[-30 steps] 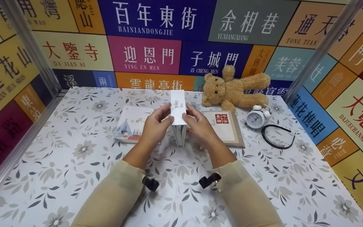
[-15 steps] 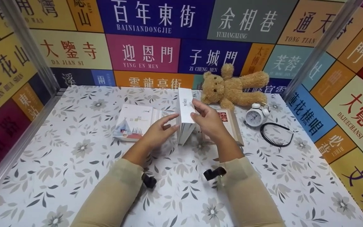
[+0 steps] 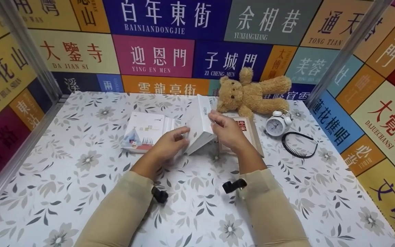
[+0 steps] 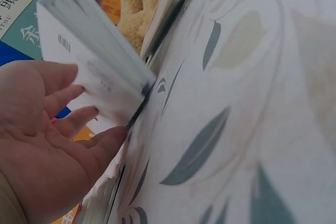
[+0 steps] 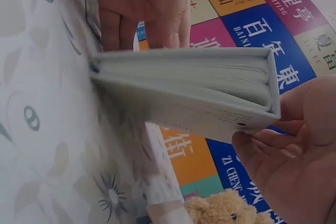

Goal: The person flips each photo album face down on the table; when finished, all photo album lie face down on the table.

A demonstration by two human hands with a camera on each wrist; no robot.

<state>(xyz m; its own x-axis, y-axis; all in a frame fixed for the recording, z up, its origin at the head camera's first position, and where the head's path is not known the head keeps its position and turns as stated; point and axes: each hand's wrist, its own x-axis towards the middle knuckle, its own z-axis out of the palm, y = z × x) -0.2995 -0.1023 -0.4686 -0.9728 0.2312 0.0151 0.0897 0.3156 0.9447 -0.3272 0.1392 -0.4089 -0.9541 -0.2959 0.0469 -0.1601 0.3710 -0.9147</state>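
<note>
A thick white photo album [image 3: 197, 123] stands tilted on the table, its spine up and leaning to the right. My right hand [image 3: 230, 132] holds the album by the spine, thumb and fingers on either side in the right wrist view. My left hand [image 3: 170, 144] is at the album's left cover, fingers spread and lightly bent. In the left wrist view its fingertips touch or nearly touch the cover [image 4: 84, 66], which carries a barcode. Page edges [image 5: 210, 77] show between the covers in the right wrist view.
An album with a tent picture [image 3: 142, 132] lies to the left. A brown album with red characters [image 3: 257, 140] lies to the right, partly hidden by my right hand. Behind and beyond are a teddy bear [image 3: 249, 92], a white alarm clock [image 3: 276, 125] and a black headband [image 3: 298, 145].
The white album has gone from upright to leaning, its spine moving right with my right hand. My left hand has left the spine and moved down along the left cover.
</note>
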